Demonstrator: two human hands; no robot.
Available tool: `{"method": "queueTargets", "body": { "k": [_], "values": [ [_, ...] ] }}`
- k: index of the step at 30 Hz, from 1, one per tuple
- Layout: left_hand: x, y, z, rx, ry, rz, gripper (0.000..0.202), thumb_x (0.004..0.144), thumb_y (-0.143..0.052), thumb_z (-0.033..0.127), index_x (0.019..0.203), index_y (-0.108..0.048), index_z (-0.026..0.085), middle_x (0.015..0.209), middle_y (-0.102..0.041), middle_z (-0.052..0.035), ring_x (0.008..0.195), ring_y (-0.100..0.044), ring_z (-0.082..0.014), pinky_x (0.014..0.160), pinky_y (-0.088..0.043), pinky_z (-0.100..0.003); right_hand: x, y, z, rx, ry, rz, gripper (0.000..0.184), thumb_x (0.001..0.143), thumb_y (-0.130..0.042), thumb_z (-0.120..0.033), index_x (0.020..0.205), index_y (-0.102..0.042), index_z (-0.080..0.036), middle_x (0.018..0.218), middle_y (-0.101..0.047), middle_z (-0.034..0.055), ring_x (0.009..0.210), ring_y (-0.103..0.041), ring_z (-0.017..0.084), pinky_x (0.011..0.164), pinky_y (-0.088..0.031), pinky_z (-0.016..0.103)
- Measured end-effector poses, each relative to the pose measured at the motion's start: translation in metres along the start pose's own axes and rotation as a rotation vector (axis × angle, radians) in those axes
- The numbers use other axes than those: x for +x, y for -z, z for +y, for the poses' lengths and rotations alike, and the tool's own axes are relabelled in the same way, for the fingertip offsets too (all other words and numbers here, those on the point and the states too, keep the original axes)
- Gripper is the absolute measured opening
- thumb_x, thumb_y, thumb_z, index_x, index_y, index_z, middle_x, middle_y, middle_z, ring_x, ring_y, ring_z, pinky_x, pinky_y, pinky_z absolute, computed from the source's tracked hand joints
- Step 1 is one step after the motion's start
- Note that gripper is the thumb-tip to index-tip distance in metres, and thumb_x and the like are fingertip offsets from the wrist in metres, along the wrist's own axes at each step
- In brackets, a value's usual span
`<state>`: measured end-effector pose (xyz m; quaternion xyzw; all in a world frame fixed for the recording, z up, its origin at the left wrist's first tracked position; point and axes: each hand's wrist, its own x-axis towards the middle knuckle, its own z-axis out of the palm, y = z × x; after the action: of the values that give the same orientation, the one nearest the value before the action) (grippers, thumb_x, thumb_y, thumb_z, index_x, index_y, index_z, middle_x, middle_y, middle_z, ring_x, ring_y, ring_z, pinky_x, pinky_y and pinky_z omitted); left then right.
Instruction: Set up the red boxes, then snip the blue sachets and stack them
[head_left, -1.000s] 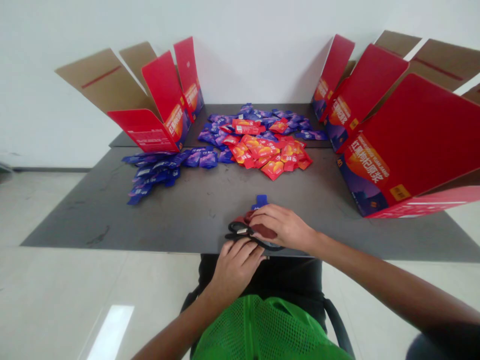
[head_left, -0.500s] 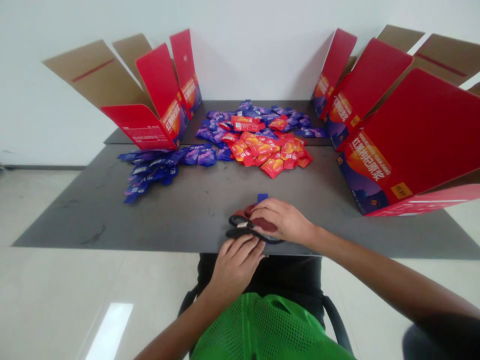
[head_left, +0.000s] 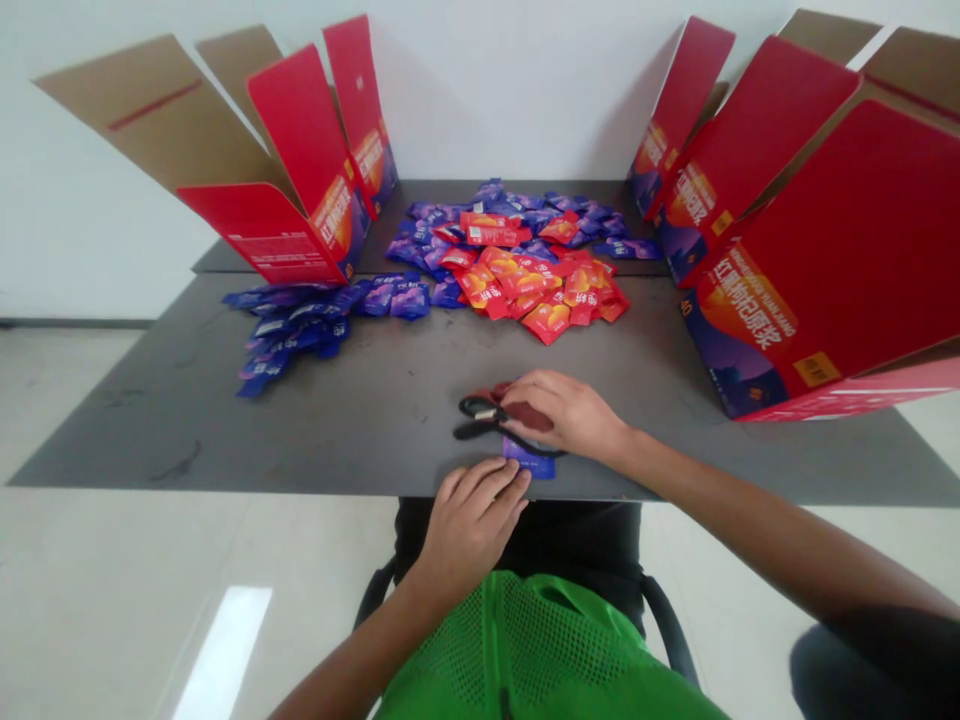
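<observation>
Purple sachet [head_left: 531,464] now lies under the open, flat fingers of my left hand [head_left: 469,525] at the table's [head_left: 225,430] near edge, no longer beyond the black-handled scissors [head_left: 478,418]. My right hand [head_left: 566,415] curls over them and a red sachet [head_left: 531,416], grip unclear; sachet heaps [head_left: 517,270] lie farther off.

A heap of red sachets [head_left: 541,300] is piled near the far end of a dark grey table [head_left: 187,430], over a wider spread of purple sachets [head_left: 420,250]. A separate strip of purple sachets [head_left: 292,330] is laid out toward the left edge. Open red cartons [head_left: 262,235] are stood at the far left corner, and larger open red cartons [head_left: 847,250] are set along the right edge, their flaps raised.
</observation>
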<state>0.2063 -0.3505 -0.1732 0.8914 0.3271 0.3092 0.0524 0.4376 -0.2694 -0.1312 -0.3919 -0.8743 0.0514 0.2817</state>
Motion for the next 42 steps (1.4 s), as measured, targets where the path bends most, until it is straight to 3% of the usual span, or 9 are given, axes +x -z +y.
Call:
{"method": "queueTargets", "body": {
  "k": [4,7,11,17,21,24,31,38,42],
  "values": [
    [0.001,0.001,0.0,-0.012,0.003,-0.007,0.029,0.105,-0.058,0.025,0.132,-0.068,0.02,0.128,-0.075,-0.0065,0.122,-0.065,-0.022,0.098,-0.045,-0.038,0.021,0.015,0.029,-0.16,-0.108,0.072,0.024,0.1,-0.065,-0.038,0.115,-0.068,-0.02,0.114,-0.073,0.0106,0.101,-0.071,0.026,0.085,-0.059,0.039],
    [0.0,0.0,0.0,-0.026,0.013,-0.014,0.029,0.105,-0.059,0.025,0.132,-0.069,0.019,0.128,-0.075,-0.0065,0.122,-0.064,-0.0223,0.1,-0.045,-0.038,0.013,0.022,0.001,-0.072,-0.069,0.103,0.027,0.101,-0.064,-0.038,0.123,-0.064,-0.023,0.125,-0.071,0.0085,0.111,-0.069,0.023,0.093,-0.057,0.038],
    [-0.002,-0.001,0.0,-0.035,0.046,-0.031,0.026,0.104,-0.059,0.027,0.126,-0.072,0.022,0.122,-0.076,-0.0055,0.119,-0.065,-0.0233,0.1,-0.045,-0.04,-0.008,0.007,-0.023,0.08,0.054,-0.035,0.024,0.103,-0.061,-0.035,0.125,-0.063,-0.026,0.125,-0.072,0.0045,0.111,-0.069,0.019,0.095,-0.058,0.034],
    [-0.001,0.0,-0.002,-0.037,0.023,-0.03,0.03,0.105,-0.059,0.026,0.134,-0.067,0.022,0.129,-0.074,-0.0066,0.124,-0.064,-0.0228,0.1,-0.045,-0.04,0.02,0.009,0.033,-0.154,-0.104,0.064,0.025,0.101,-0.062,-0.04,0.114,-0.068,-0.02,0.112,-0.074,0.0103,0.1,-0.07,0.025,0.084,-0.058,0.038],
    [-0.001,-0.001,-0.001,-0.041,0.023,-0.02,0.029,0.105,-0.059,0.025,0.131,-0.069,0.02,0.127,-0.075,-0.0061,0.122,-0.064,-0.0234,0.101,-0.044,-0.04,0.012,0.021,-0.002,-0.061,-0.048,0.098,0.026,0.103,-0.061,-0.039,0.123,-0.064,-0.024,0.127,-0.072,0.0077,0.112,-0.069,0.022,0.094,-0.058,0.038],
    [-0.002,-0.001,0.0,-0.042,0.053,-0.026,0.024,0.104,-0.06,0.026,0.124,-0.072,0.022,0.121,-0.076,-0.0051,0.118,-0.065,-0.0245,0.102,-0.044,-0.041,-0.007,0.01,-0.03,0.033,0.053,-0.022,0.023,0.104,-0.058,-0.032,0.126,-0.063,-0.026,0.129,-0.071,0.0046,0.114,-0.068,0.02,0.096,-0.058,0.036],
    [-0.001,0.001,-0.001,-0.066,0.046,-0.039,0.031,0.103,-0.062,0.025,0.133,-0.067,0.022,0.13,-0.073,-0.0051,0.124,-0.063,-0.0225,0.102,-0.044,-0.04,0.022,0.004,0.032,-0.142,-0.091,0.052,0.024,0.101,-0.062,-0.039,0.116,-0.069,-0.022,0.116,-0.073,0.0089,0.102,-0.07,0.024,0.085,-0.058,0.037],
    [-0.003,0.0,-0.001,-0.057,0.071,-0.057,0.025,0.103,-0.062,0.026,0.126,-0.072,0.023,0.123,-0.075,-0.0054,0.12,-0.063,-0.0252,0.103,-0.044,-0.042,-0.002,0.006,-0.026,0.045,0.062,0.01,0.023,0.103,-0.059,-0.031,0.124,-0.064,-0.025,0.126,-0.071,0.0048,0.113,-0.068,0.019,0.095,-0.056,0.034],
    [-0.002,0.002,0.0,-0.064,0.065,-0.061,0.029,0.103,-0.062,0.026,0.131,-0.07,0.022,0.126,-0.074,-0.0063,0.121,-0.063,-0.0246,0.102,-0.045,-0.041,0.003,-0.007,0.009,0.017,-0.009,0.053,0.025,0.098,-0.067,-0.037,0.119,-0.067,-0.023,0.117,-0.073,0.007,0.104,-0.07,0.021,0.088,-0.058,0.034]
  ]
}}
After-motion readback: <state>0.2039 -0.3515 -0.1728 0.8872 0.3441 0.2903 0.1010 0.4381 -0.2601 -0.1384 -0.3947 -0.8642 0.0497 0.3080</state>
